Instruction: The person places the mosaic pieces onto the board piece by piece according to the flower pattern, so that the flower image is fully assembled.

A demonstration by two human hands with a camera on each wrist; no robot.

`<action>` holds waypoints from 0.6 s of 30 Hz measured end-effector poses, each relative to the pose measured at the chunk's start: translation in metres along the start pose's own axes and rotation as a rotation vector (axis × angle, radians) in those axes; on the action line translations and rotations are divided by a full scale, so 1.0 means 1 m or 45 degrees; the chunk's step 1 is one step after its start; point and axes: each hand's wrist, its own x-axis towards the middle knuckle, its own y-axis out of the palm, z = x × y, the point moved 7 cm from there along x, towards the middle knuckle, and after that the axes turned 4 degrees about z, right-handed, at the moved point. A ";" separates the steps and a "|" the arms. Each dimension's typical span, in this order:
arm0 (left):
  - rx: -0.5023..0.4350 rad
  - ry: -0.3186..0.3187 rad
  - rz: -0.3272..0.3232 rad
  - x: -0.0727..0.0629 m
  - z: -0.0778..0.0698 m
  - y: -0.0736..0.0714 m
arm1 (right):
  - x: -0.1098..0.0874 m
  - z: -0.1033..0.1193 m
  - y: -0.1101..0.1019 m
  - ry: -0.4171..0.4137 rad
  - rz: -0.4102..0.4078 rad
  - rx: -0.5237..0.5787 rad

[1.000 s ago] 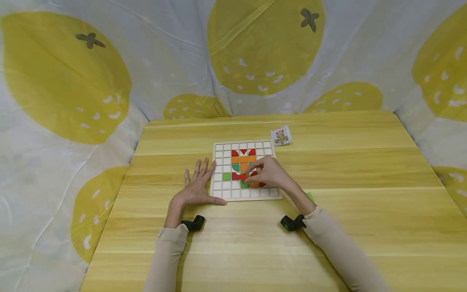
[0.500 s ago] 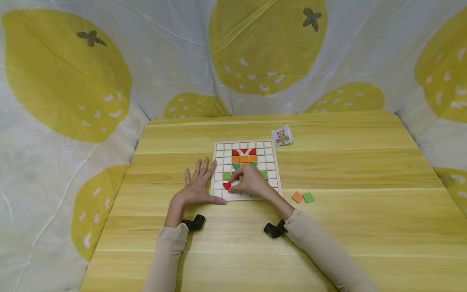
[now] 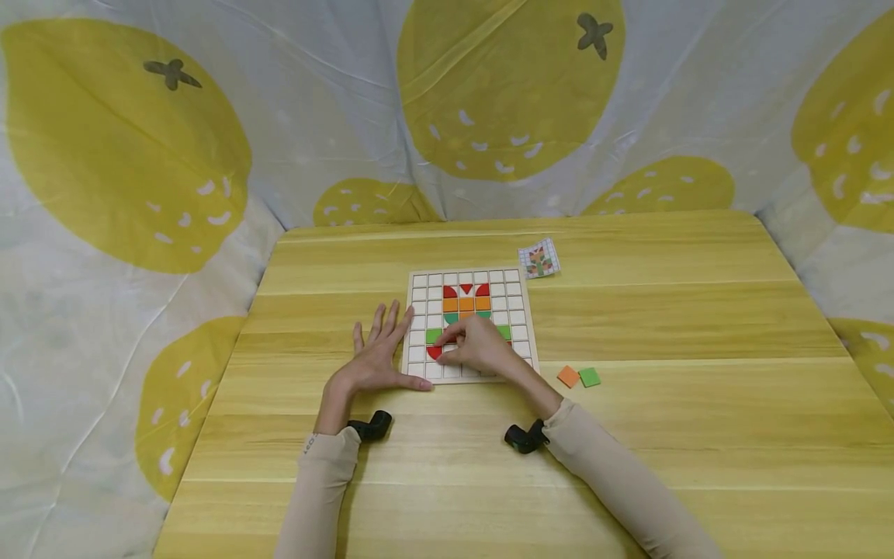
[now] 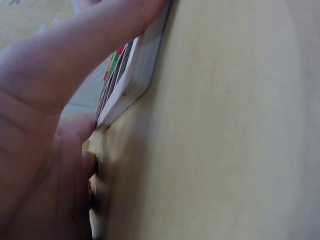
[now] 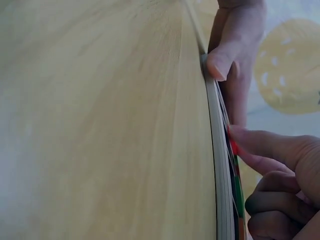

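A white gridded board (image 3: 515, 364) lies on the table, bearing red, orange and green tiles. At its left side my left hand (image 3: 377, 363) is spread, fingertips at the left edge and thumb at the front corner; the left wrist view shows the thumb against the board's rim (image 4: 131, 80). Over the lower left of the grid, my right hand (image 3: 482, 345) pinches a red quarter-round tile (image 3: 434, 353) between thumb and index finger, down at a cell below a light green tile (image 3: 434, 336). The hand covers several tiles in the middle rows.
An orange tile (image 3: 569, 376) and a green tile (image 3: 590, 376) lie loose on the wooden table (image 3: 670, 435), right of the board. A small pattern card (image 3: 538, 258) sits beyond the board's far right corner. A lemon-print cloth (image 3: 335, 116) hangs behind the table.
My right hand has moved left and slightly down with the red tile, from mid-board to the left column, then stayed there. The loose orange and green tiles came into full view. My left hand stayed still.
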 end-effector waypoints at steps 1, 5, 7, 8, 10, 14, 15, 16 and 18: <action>-0.001 0.001 -0.001 0.000 0.000 0.000 | 0.000 0.000 0.000 0.001 -0.007 -0.005; -0.003 0.002 -0.002 0.000 0.000 0.000 | 0.002 -0.001 0.000 0.007 -0.024 -0.015; -0.005 0.003 -0.002 0.000 0.000 0.000 | 0.003 -0.001 0.000 0.018 -0.032 -0.023; -0.005 0.003 -0.002 0.000 0.000 0.000 | 0.003 -0.002 0.001 0.018 -0.034 -0.028; -0.003 0.000 -0.001 0.000 0.000 0.000 | 0.003 -0.001 0.002 0.007 -0.033 -0.030; 0.001 -0.006 0.005 -0.001 0.000 0.000 | 0.003 0.001 0.004 -0.032 -0.019 -0.007; 0.000 -0.006 0.005 -0.001 0.000 0.000 | 0.002 0.001 0.004 -0.037 -0.015 0.005; -0.001 -0.005 0.005 -0.001 0.000 0.000 | 0.002 0.002 0.004 -0.038 -0.015 0.013; -0.004 0.000 0.001 0.000 0.000 0.000 | 0.001 0.001 0.003 -0.034 -0.018 0.022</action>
